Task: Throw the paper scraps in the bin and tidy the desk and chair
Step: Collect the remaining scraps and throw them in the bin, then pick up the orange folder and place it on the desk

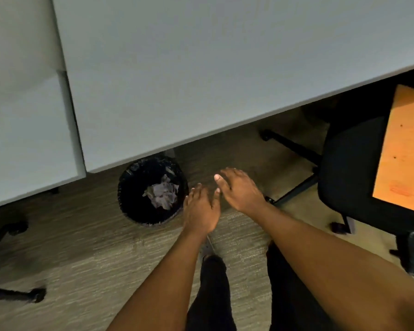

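A round black bin [132, 185] with a black liner stands on the floor, half under the desk's front edge. Crumpled paper scraps [161, 193] lie inside it. My left hand [201, 210] hovers just right of the bin's rim, fingers apart and holding nothing. My right hand [240, 188] is beside it, a little further right, also spread and holding nothing. The grey-white desk [201, 68] fills the top of the view with a bare surface. A black office chair [351, 168] stands at the right with a flat orange board [406, 149] lying on its seat.
The chair's black base legs and castors [289, 144] reach under the desk at the right. Another chair's castors [17, 228] sit at the left edge. A second desk panel [22, 115] adjoins on the left. My dark-trousered legs [213, 295] stand on grey carpet.
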The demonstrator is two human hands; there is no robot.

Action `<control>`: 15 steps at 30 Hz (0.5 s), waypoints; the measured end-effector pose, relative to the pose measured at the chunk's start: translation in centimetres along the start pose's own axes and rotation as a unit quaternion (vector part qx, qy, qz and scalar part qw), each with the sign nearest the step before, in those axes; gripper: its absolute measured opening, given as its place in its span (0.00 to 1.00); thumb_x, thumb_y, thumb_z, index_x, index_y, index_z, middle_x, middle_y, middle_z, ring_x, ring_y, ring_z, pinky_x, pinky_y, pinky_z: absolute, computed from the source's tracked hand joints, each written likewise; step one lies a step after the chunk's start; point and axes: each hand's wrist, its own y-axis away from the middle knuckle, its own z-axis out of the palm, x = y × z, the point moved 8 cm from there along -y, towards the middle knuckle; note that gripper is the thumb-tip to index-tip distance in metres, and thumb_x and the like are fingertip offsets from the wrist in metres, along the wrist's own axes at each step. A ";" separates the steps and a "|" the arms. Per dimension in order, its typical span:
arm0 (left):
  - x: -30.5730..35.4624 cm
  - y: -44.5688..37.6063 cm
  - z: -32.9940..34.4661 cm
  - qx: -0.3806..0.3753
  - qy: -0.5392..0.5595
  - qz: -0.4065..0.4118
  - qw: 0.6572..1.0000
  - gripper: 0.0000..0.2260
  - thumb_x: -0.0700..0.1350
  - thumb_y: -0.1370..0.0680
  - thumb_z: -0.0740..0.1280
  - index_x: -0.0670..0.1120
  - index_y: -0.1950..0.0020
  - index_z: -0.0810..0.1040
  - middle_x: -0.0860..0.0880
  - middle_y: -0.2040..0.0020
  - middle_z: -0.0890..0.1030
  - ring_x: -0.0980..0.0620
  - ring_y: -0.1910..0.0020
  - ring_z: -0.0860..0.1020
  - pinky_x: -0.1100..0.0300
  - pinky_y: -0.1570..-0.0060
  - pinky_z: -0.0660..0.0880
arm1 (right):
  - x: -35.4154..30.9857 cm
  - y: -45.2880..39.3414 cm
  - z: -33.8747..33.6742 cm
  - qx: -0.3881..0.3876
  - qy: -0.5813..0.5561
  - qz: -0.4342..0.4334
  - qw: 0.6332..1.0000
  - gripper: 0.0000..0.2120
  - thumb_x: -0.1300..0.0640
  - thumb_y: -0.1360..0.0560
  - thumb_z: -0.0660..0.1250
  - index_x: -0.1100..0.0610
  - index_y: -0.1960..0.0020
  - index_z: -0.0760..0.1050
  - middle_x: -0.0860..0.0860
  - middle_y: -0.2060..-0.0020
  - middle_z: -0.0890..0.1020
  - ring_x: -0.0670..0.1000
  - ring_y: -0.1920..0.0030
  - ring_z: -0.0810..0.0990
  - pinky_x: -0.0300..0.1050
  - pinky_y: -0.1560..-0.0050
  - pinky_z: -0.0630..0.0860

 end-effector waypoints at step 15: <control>30.0 -0.4 7.9 -0.111 -0.084 0.221 0.965 0.24 0.53 0.20 0.60 0.47 0.25 0.64 0.43 0.25 0.67 0.45 0.26 0.64 0.49 0.27 0.62 | 19.4 7.9 -23.5 0.205 -0.116 0.118 0.965 0.27 0.41 0.20 0.54 0.58 0.30 0.69 0.56 0.33 0.75 0.54 0.31 0.70 0.48 0.33 0.67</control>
